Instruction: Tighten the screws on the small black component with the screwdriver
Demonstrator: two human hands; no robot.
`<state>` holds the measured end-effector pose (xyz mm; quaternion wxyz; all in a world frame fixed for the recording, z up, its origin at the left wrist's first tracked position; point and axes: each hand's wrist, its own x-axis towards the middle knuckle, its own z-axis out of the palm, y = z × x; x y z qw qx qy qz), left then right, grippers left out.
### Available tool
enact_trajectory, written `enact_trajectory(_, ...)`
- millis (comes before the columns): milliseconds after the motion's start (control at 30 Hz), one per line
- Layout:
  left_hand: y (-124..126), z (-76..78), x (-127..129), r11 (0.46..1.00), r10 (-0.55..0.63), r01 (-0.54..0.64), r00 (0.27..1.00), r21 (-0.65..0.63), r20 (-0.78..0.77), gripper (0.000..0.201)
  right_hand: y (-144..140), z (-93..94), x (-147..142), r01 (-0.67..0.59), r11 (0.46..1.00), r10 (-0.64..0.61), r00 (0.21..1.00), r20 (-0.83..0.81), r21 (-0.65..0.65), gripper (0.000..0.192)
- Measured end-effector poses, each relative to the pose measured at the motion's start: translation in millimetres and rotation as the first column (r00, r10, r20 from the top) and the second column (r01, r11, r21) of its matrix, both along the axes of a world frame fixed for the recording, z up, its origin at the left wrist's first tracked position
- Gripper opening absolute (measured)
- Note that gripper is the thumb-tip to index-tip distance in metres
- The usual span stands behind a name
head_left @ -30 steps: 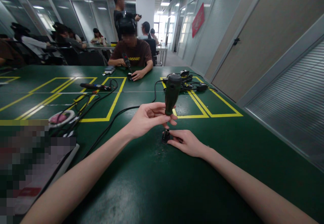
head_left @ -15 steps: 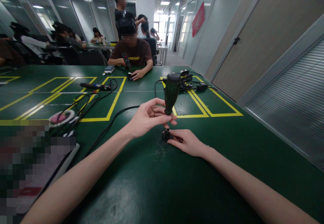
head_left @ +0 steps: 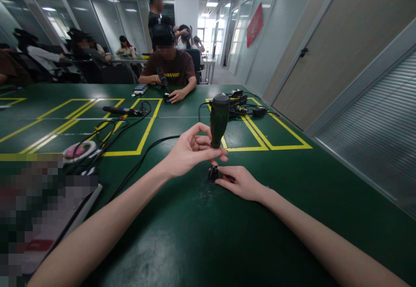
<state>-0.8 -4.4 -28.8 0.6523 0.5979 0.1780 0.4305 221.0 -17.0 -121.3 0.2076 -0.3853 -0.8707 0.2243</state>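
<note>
A green counter (head_left: 182, 239) marked with yellow lines carried everything. A dark green electric screwdriver (head_left: 219, 120) stood nearly upright above it, long axis vertical, its rounded butt up and its tip down on a small black part (head_left: 213, 174), a black cord (head_left: 143, 157) trailing off left. The left hand (head_left: 190, 150) served as the grip, fingertips pinched around the tool's narrow lower end. The right hand (head_left: 240, 182) lay flat on the counter, fingers touching the black part, clasping nothing.
</note>
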Motion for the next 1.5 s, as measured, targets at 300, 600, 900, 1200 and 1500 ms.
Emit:
enact_trajectory(300, -0.4, -0.7, 0.2, 1.000, 0.004, -0.004, 1.000, -0.002, 0.000, 0.048, 0.3, -1.0, -0.1, 0.002, 1.000, -0.002, 1.000, -0.003, 0.005, 0.031)
enact_trajectory(600, -0.9, -0.5, 0.4, 1.000, 0.004, -0.004, 1.000, 0.003, 0.007, 0.045, 1.5, -3.8, 0.3, 0.002, 1.000, -0.002, 1.000, 0.001, 0.015, 0.029)
enact_trajectory(900, -0.2, -1.2, -2.4, 0.999, -0.001, 0.004, 0.998, 0.043, -0.057, 0.031, 0.7, -3.4, 0.7, 0.000, 1.000, 0.000, 1.000, -0.004, 0.017, 0.030)
enact_trajectory(1200, 1.1, -3.6, -0.9, 1.000, 0.008, -0.008, 1.000, 0.000, -0.025, 0.034, 1.2, -3.7, 0.2, -0.007, 1.000, 0.007, 1.000, -0.006, 0.014, 0.033)
enact_trajectory(1500, 0.5, -2.5, -1.4, 1.000, 0.018, -0.018, 1.000, 0.005, -0.023, 0.041, 1.6, -5.0, 0.9, 0.000, 1.000, 0.000, 1.000, 0.002, 0.012, 0.033)
